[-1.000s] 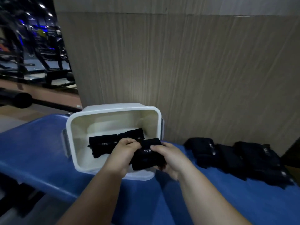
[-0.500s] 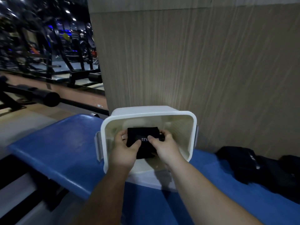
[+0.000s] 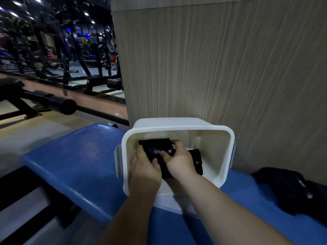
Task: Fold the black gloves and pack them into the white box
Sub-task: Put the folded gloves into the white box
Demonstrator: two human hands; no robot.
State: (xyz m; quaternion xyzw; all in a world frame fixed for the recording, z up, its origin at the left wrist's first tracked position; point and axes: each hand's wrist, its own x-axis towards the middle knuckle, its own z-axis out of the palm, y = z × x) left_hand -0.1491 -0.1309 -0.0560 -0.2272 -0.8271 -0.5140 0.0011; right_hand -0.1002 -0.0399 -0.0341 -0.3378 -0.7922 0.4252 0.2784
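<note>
At the far left, dark gym machines stood behind a black padded roller. A blue bench ran from there toward the right, and the white box sat on it close to a wood-grain wall, its open top facing the camera.

The left hand reached inside the box with its fingers curled round the left end of a folded black glove and its thumb laid on top. The glove was held over the left part of the box's inside. Its long axis ran roughly left to right, dipping a little toward the right, and its white lettering read upside down from the camera. The right hand grasped the glove's right end, with the thumb pressed on the lettered face and the fingers hooked over the far edge.

Just right of that hand, a second black glove lay on the box floor, partly hidden. Farther right, outside the box, a pile of black gloves rested on the bench by the wall.
</note>
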